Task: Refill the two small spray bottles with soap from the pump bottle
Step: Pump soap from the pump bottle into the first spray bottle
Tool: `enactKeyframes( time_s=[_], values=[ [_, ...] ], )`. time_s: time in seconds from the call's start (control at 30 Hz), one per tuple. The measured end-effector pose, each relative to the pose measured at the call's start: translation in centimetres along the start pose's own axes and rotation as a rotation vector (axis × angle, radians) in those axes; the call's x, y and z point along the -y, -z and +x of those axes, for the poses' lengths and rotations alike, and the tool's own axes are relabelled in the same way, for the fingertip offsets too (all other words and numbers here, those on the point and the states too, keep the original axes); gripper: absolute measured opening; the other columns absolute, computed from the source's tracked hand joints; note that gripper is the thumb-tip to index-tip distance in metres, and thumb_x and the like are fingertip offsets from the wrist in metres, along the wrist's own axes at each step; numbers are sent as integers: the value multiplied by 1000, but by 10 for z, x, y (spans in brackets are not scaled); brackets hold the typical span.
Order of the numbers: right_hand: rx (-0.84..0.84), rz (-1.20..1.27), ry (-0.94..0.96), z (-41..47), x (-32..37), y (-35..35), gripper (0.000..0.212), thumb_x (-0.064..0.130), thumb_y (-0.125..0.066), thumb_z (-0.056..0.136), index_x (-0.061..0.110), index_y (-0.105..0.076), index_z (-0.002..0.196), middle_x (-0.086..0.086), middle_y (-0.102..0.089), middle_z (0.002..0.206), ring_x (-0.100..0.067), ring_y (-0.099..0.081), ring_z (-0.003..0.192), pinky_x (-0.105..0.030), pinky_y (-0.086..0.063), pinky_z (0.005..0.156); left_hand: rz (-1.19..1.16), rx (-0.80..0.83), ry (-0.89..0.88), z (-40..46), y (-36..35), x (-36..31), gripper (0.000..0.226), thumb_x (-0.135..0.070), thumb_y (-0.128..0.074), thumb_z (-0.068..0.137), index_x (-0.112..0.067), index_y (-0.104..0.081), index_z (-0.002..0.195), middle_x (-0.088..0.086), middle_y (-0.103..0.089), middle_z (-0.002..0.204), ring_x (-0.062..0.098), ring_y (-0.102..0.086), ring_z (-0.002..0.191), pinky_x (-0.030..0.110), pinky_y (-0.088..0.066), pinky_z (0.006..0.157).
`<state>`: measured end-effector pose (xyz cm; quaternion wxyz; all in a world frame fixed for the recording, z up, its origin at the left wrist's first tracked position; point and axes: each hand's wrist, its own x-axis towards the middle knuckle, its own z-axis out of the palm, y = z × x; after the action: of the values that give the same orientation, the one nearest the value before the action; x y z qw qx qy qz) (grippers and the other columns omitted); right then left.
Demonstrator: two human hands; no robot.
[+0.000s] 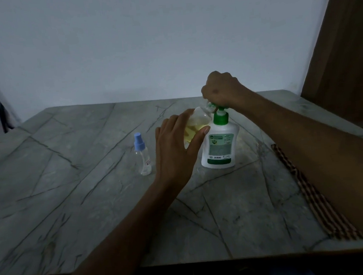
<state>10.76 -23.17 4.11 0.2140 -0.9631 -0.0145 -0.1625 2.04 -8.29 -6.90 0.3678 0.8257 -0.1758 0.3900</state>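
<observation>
- The left hand [177, 146] grips a clear, uncapped spray bottle [195, 123], tilted with its mouth under the spout; yellow soap pools inside.
- The right hand [222, 90] curls over the green pump head of the white plastic pump bottle [219, 145].
- Best to press slowly, keeping the mouth beneath the spout.
- A second spray bottle [143, 156], blue-capped, stands on the veined stone surface [72, 188].

dim room, grey veined stone table [73, 198], plain pale wall [148, 43], perhaps a brown curtain [342, 51] right
</observation>
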Motion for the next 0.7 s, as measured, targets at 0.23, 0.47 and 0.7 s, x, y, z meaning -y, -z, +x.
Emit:
enactKeyframes(
  time_s=[0.23, 0.47, 0.7],
  values=[
    [2, -51, 17, -2, 0, 0, 27, 18, -52, 95, 12, -43, 71, -5, -51, 74, -20, -47, 63, -30, -37, 59, 0, -5, -2, -1, 2, 0, 47, -47, -60, 96, -19, -60, 132, 0, -64, 116, 0, -43, 100, 22, -34, 87],
    [-23, -22, -15, 0, -1, -5, 24, 19, -53, 94, 13, -45, 72, -6, -52, 77, -19, -47, 65, -32, -40, 66, 12, 26, 0, -1, 3, -2, 45, -46, -61, 97, -18, -59, 133, 0, -65, 119, 9, -51, 105, 20, -32, 90],
    [-11, -48, 45, -3, 4, 5, 27, 17, -50, 95, 12, -42, 69, -5, -49, 72, -19, -45, 62, -30, -34, 56, 6, 14, -8, 0, 5, -3, 45, -46, -60, 98, -18, -59, 133, 0, -65, 117, 11, -53, 103, 23, -33, 90]
  ],
)
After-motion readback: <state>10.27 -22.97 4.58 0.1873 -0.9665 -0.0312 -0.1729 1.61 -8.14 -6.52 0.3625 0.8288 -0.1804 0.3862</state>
